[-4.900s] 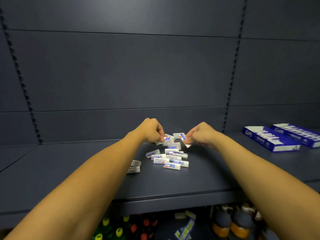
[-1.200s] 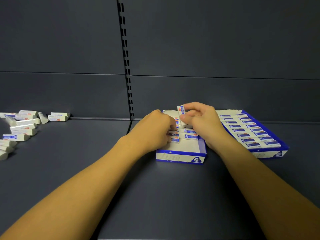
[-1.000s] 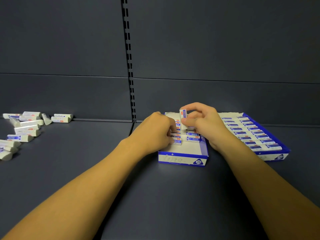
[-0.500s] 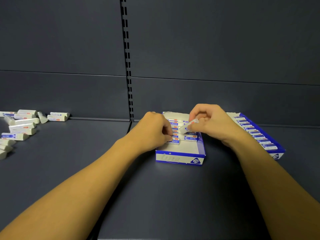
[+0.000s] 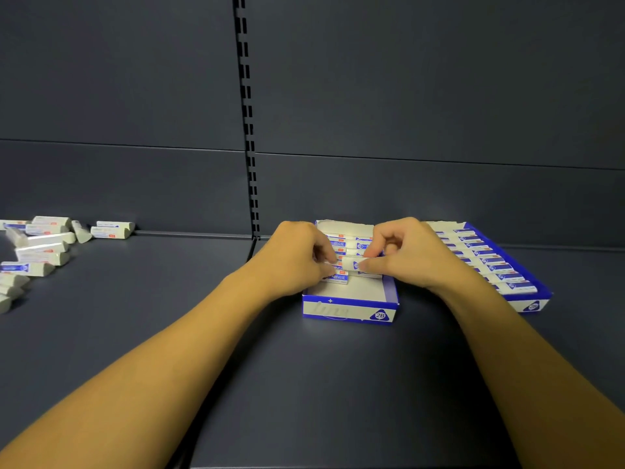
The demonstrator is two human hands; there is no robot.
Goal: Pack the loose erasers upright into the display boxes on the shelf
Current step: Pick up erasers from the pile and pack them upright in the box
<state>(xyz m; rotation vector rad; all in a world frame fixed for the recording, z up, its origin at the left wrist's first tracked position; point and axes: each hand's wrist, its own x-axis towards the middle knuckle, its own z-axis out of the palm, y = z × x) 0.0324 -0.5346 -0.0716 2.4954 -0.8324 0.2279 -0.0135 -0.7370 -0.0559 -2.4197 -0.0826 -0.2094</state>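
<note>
A blue-and-white display box [image 5: 350,311] marked 2B sits on the dark shelf, with rows of erasers at its back and bare floor at its front. My right hand [image 5: 411,257] pinches a white eraser [image 5: 351,264] low over the right column. My left hand [image 5: 297,258] is curled at the left column, its fingertips on the front eraser [image 5: 339,276]; whether it grips one is hidden. A second box [image 5: 527,299] to the right holds a long row of erasers. Several loose erasers [image 5: 40,248] lie at the far left.
The shelf's back panel rises right behind the boxes, with a slotted upright [image 5: 248,130] just left of them. Bare dark shelf [image 5: 169,282] stretches between the loose erasers and the boxes.
My right hand has brought its eraser down from above the box to the right column, turned sideways. My left hand has stayed at the left column. Earlier both hands were at the loose pile.
</note>
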